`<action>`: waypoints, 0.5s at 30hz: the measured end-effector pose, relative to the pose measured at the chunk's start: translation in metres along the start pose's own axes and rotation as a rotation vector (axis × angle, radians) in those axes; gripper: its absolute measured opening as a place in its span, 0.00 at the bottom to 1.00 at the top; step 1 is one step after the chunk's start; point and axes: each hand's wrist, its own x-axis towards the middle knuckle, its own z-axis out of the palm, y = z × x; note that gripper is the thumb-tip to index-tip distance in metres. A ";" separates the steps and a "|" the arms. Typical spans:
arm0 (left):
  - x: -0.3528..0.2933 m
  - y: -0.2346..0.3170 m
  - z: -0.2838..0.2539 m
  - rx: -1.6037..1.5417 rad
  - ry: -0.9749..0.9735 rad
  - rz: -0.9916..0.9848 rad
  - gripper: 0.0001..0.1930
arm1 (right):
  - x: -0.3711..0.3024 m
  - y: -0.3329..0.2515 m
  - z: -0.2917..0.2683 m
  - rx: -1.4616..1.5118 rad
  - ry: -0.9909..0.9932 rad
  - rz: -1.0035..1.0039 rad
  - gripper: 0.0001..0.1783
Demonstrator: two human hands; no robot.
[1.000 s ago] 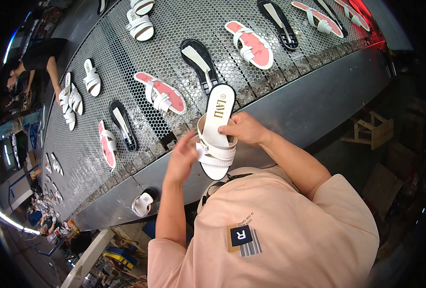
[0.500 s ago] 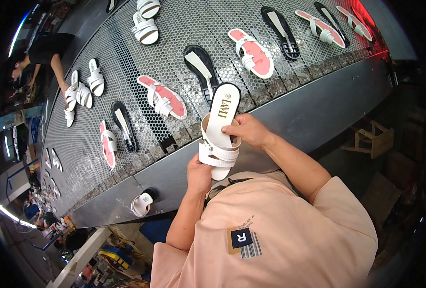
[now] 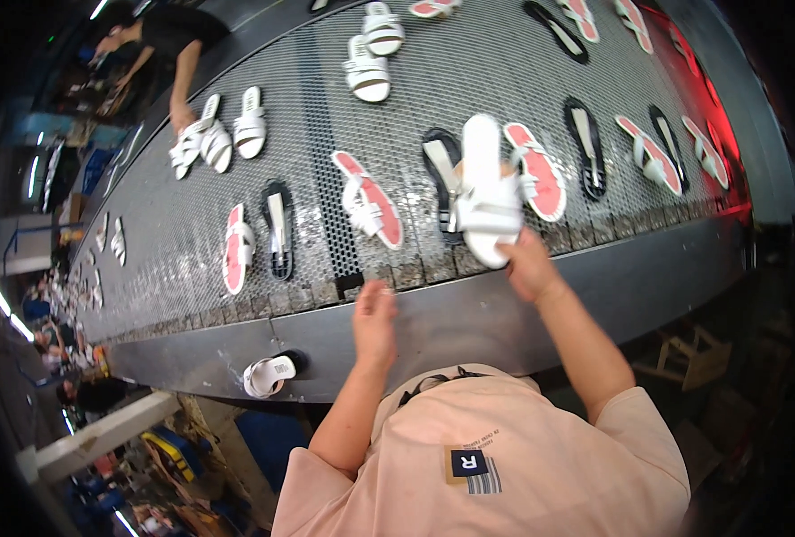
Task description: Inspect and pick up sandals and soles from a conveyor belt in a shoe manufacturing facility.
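Along the mesh belt's (image 3: 178, 255) near edge lay five pink-lined uppers (image 3: 382, 201) and four black soles (image 3: 585, 148); at ten o'clock a co-worker's hand (image 3: 183, 119) was near three white sandals (image 3: 250, 134). The held sandal (image 3: 482, 152), at two o'clock from centre, was white, broad-strapped, slightly blurred, its heel toward twelve. The right hand (image 3: 530, 266) gripped its toe end; the left hand (image 3: 375, 327), at seven o'clock, was empty, half open.

Right hand (image 3: 530, 267): extended forward, closed in a grip. Left hand (image 3: 376, 320): nearer the torso, fingers upward, blurred. Forearms (image 3: 585, 333): angled inward.
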 end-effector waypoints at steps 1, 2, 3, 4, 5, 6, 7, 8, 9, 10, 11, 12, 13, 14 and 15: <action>0.013 0.003 -0.029 -0.015 0.130 0.022 0.27 | 0.023 -0.025 0.006 -0.021 0.041 -0.071 0.26; 0.026 0.010 -0.053 -0.071 0.233 0.036 0.30 | 0.051 -0.051 0.000 -0.009 0.018 -0.106 0.27; 0.038 0.018 -0.077 -0.126 0.332 0.048 0.33 | 0.079 -0.075 -0.008 0.004 -0.002 -0.142 0.28; 0.050 0.028 -0.098 -0.136 0.424 0.065 0.35 | 0.107 -0.095 -0.018 0.022 0.031 -0.139 0.29; 0.066 0.038 -0.120 -0.146 0.516 0.080 0.37 | 0.126 -0.106 -0.022 0.040 0.063 -0.135 0.30; 0.082 0.047 -0.145 -0.199 0.567 0.083 0.37 | 0.136 -0.104 -0.017 0.031 0.047 -0.136 0.30; 0.100 0.055 -0.168 -0.252 0.613 0.085 0.37 | 0.146 -0.099 -0.014 -0.040 0.170 -0.135 0.32; 0.119 0.061 -0.185 -0.291 0.635 0.100 0.33 | 0.153 -0.098 -0.013 -0.112 0.303 -0.139 0.34; 0.136 0.068 -0.200 -0.330 0.660 0.114 0.30 | 0.150 -0.089 -0.004 -0.214 0.271 -0.133 0.35; 0.150 0.074 -0.216 -0.340 0.653 0.108 0.30 | 0.138 -0.074 0.009 -0.317 0.244 -0.124 0.36; 0.164 0.079 -0.228 -0.318 0.654 0.105 0.25 | 0.128 -0.064 0.017 -0.388 0.211 -0.090 0.37; 0.177 0.084 -0.239 -0.294 0.652 0.102 0.21 | 0.119 -0.054 0.024 -0.457 0.180 -0.055 0.37; 0.187 0.083 -0.250 -0.335 0.708 0.142 0.15 | 0.111 -0.044 0.026 -0.508 0.120 -0.054 0.35; 0.191 0.082 -0.265 -0.295 0.713 0.160 0.13 | 0.102 -0.035 0.032 -0.617 0.063 -0.086 0.33; 0.189 0.083 -0.269 -0.243 0.757 0.187 0.12 | 0.089 -0.030 0.041 -0.636 0.006 -0.101 0.32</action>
